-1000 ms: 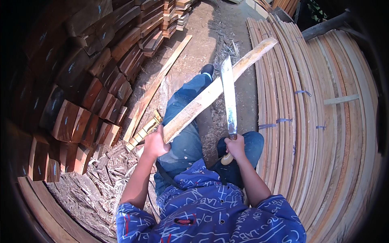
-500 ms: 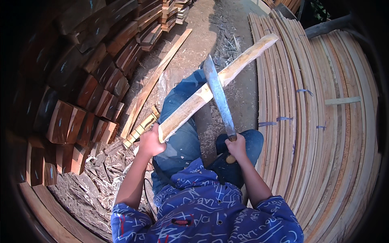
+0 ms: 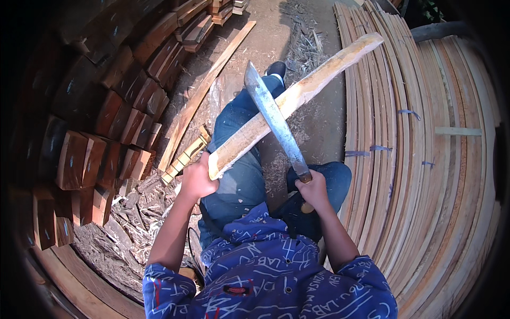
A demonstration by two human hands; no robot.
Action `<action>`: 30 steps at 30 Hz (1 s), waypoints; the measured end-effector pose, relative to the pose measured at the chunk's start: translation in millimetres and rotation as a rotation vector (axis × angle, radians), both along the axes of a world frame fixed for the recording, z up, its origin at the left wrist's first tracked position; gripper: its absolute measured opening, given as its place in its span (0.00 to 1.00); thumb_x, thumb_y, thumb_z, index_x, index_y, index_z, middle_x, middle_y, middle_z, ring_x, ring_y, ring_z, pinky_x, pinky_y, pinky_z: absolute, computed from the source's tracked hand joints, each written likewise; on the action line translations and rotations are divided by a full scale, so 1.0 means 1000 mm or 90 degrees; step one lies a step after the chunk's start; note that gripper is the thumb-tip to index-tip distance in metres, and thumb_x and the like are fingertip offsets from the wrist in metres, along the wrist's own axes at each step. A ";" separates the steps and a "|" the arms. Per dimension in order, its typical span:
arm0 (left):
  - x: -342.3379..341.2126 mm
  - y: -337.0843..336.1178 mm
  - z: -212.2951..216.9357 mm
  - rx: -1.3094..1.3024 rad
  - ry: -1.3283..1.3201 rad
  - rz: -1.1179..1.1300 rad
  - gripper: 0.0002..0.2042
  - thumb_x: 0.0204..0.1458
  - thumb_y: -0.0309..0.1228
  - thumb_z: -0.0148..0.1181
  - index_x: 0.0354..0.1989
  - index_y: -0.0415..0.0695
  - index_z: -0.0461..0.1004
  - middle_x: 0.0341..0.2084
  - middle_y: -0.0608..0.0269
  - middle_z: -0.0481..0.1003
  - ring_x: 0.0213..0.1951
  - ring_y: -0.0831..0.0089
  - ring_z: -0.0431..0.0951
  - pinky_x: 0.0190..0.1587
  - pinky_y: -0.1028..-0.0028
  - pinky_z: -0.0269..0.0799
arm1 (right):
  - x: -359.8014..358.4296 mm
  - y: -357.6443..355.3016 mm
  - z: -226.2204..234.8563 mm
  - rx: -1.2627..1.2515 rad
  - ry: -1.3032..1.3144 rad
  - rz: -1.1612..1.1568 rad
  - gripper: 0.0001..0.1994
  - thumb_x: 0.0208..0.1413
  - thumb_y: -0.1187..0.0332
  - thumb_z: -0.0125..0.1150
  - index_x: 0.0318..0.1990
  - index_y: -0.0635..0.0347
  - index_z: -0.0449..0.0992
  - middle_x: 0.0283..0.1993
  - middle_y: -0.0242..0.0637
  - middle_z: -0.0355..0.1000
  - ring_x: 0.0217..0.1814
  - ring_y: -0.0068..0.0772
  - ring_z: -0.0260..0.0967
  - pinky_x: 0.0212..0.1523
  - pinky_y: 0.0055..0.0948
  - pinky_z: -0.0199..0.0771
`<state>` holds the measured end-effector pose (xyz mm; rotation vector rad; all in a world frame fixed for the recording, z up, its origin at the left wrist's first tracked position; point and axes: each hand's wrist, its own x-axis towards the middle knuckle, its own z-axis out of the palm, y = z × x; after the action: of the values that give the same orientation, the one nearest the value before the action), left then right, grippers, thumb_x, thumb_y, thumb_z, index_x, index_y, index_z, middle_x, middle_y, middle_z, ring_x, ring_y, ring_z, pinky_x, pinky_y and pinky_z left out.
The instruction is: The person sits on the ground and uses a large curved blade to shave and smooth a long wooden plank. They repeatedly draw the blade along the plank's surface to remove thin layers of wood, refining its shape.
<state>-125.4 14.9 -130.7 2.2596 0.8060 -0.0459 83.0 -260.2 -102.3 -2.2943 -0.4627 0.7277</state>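
1 pale plank (image 3: pixel 300 97) slants over the left thigh (image 3: pixel 238 183), its near end clamped in the left hand (image 3: pixel 199 178); the right hand (image 3: pixel 312 190), apart, grips a machete (image 3: pixel 274 118) across it. Nearby sits a yellow sheath-like holder (image 3: pixel 186 157), interior hidden.

Room between hands (image 3: pixel 199 178) (image 3: pixel 312 189); plank (image 3: pixel 319 78), machete (image 3: pixel 275 121) block beyond

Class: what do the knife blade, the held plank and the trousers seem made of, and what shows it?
Knife blade: probably steel, worn finish; grey, patchy sheen.
Plank: bare, unvarnished-looking wood; pale patches meet rougher brown surface.
Trousers: perhaps denim, faded; blue cloth, paler in places.
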 end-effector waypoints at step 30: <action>0.006 -0.005 0.004 0.001 0.016 0.002 0.21 0.35 0.29 0.61 0.41 0.42 0.64 0.27 0.40 0.77 0.34 0.40 0.79 0.38 0.51 0.75 | -0.026 0.019 -0.015 0.071 0.216 -0.136 0.04 0.48 0.77 0.61 0.29 0.66 0.72 0.20 0.32 0.69 0.17 0.23 0.67 0.19 0.27 0.66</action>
<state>-119.0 10.3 -126.6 2.2632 0.8226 -0.0737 57.1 -241.4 -117.2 -2.0239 -0.0960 0.9335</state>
